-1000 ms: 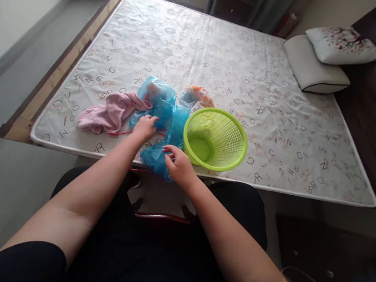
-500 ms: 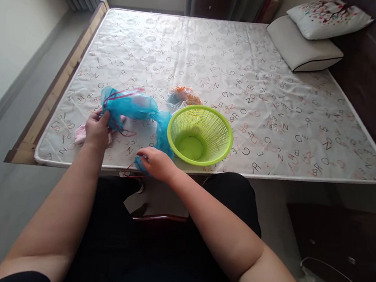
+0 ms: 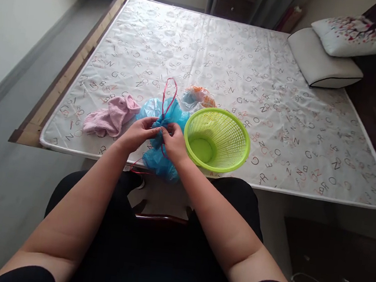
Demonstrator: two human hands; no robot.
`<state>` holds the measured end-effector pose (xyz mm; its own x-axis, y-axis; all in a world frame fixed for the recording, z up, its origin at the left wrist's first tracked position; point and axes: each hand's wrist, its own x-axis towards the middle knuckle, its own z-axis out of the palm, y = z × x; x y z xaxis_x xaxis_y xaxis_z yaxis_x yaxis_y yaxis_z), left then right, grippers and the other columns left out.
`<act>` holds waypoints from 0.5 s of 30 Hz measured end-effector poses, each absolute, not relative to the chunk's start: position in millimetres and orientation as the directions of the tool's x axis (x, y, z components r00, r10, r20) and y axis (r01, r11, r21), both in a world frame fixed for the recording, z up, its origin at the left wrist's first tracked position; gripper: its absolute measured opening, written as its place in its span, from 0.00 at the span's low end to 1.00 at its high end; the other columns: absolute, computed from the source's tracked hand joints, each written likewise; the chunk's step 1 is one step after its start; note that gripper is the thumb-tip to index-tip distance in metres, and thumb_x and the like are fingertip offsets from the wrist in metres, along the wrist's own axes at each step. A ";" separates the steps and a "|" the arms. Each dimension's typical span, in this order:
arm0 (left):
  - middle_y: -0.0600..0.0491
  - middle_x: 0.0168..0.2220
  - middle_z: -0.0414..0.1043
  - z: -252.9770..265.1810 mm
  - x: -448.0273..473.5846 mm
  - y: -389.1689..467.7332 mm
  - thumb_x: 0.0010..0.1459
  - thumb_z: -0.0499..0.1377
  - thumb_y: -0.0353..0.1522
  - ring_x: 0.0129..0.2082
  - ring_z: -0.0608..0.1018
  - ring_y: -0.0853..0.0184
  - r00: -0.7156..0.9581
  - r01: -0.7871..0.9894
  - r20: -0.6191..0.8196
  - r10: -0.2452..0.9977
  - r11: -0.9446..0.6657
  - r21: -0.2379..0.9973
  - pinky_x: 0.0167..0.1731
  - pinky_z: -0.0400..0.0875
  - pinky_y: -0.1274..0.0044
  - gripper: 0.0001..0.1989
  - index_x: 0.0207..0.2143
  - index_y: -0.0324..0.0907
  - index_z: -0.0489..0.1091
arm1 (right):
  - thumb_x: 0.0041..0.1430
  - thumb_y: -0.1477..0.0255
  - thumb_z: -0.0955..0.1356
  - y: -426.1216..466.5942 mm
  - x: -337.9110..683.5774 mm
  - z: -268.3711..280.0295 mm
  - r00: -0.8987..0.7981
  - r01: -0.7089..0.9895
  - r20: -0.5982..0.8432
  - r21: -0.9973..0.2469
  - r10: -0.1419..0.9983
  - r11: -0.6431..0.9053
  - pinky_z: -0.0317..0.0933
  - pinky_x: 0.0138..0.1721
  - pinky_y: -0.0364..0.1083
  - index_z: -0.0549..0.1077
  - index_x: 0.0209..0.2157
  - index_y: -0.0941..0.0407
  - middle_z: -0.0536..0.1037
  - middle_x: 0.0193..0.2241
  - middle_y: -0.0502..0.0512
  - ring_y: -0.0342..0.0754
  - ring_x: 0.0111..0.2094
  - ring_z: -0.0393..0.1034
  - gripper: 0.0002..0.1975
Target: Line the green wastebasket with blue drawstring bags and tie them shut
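Both hands meet at the gathered neck of a blue plastic drawstring bag (image 3: 170,109) at the mattress's front edge. My left hand (image 3: 138,133) pinches its bunched plastic from the left. Close against it, my right hand (image 3: 174,142) pinches the same bunch from the right. A loop of red drawstring (image 3: 171,85) stands up above the fingers. More crumpled blue plastic (image 3: 161,165) hangs below the hands over the edge. Beside my left hand lies a crumpled pink cloth (image 3: 111,117). A green mesh basket (image 3: 247,141) stands just right of my right hand.
A clear and orange plastic bag (image 3: 198,98) lies behind the basket on the letter-printed mattress (image 3: 297,141). Two pillows (image 3: 324,64) are stacked at the far right. A wooden bed rail (image 3: 71,69) borders the left side.
My left hand has moved right, away from the pink cloth, which now shows fully. My right hand has risen to join it at the blue bag. The view has shifted slightly.
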<state>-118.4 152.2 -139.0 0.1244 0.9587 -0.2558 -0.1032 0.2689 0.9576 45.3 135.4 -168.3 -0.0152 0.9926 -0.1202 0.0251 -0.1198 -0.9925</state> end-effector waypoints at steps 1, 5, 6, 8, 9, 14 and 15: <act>0.51 0.41 0.83 -138.6 -120.0 154.9 0.40 0.84 0.40 0.37 0.82 0.67 0.129 -0.074 -0.238 0.963 0.249 0.966 0.37 0.78 0.78 0.30 0.45 0.41 0.81 | 0.69 0.61 0.73 137.0 45.0 -168.9 -0.030 -0.004 -0.141 -0.990 0.989 -0.142 0.75 0.45 0.47 0.73 0.45 0.53 0.80 0.41 0.52 0.46 0.39 0.76 0.11; 0.53 0.36 0.79 -137.5 -139.9 168.2 0.43 0.81 0.38 0.31 0.78 0.70 0.026 0.014 -0.183 0.983 0.183 0.983 0.32 0.76 0.79 0.24 0.40 0.40 0.80 | 0.68 0.68 0.72 142.3 45.3 -166.9 -0.042 -0.019 -0.167 -0.986 0.985 -0.168 0.73 0.35 0.43 0.73 0.40 0.53 0.78 0.38 0.50 0.44 0.35 0.75 0.05; 0.53 0.35 0.78 -136.6 -147.7 171.4 0.46 0.80 0.38 0.30 0.77 0.70 -0.048 0.041 -0.162 0.986 0.164 0.986 0.30 0.75 0.79 0.22 0.39 0.40 0.79 | 0.68 0.69 0.71 142.9 44.9 -165.8 -0.044 -0.020 -0.191 -0.981 0.981 -0.192 0.73 0.34 0.43 0.72 0.38 0.53 0.77 0.36 0.49 0.44 0.35 0.75 0.05; 0.54 0.35 0.77 -133.1 -164.1 176.3 0.51 0.78 0.37 0.29 0.77 0.70 -0.228 0.110 -0.080 0.970 0.107 0.988 0.28 0.73 0.80 0.18 0.38 0.41 0.76 | 0.70 0.70 0.70 143.0 42.8 -163.9 -0.072 -0.041 -0.261 -0.964 0.963 -0.264 0.72 0.31 0.43 0.70 0.37 0.52 0.75 0.34 0.48 0.44 0.33 0.77 0.06; 0.54 0.35 0.77 -130.4 -171.3 177.5 0.53 0.78 0.36 0.30 0.77 0.70 -0.303 0.142 -0.038 0.952 0.084 0.986 0.28 0.73 0.80 0.17 0.39 0.42 0.75 | 0.70 0.71 0.69 142.6 41.3 -163.3 -0.084 -0.049 -0.287 -0.955 0.954 -0.292 0.72 0.31 0.43 0.69 0.37 0.52 0.75 0.34 0.48 0.44 0.32 0.78 0.06; 0.52 0.37 0.78 -117.4 -174.3 168.1 0.55 0.78 0.35 0.31 0.79 0.67 -0.226 0.136 -0.131 0.965 0.164 0.977 0.30 0.75 0.77 0.18 0.43 0.42 0.75 | 0.72 0.64 0.70 140.3 35.4 -161.7 -0.027 -0.004 -0.175 -0.984 0.984 -0.175 0.73 0.38 0.46 0.70 0.41 0.52 0.78 0.40 0.52 0.45 0.37 0.78 0.07; 0.51 0.37 0.78 -117.2 -167.8 164.4 0.54 0.78 0.34 0.32 0.80 0.66 -0.151 0.133 -0.161 0.975 0.181 0.975 0.32 0.76 0.76 0.19 0.44 0.42 0.76 | 0.71 0.61 0.72 140.0 35.4 -161.5 -0.029 0.004 -0.133 -0.991 0.991 -0.133 0.73 0.41 0.47 0.71 0.43 0.52 0.79 0.42 0.53 0.46 0.39 0.78 0.10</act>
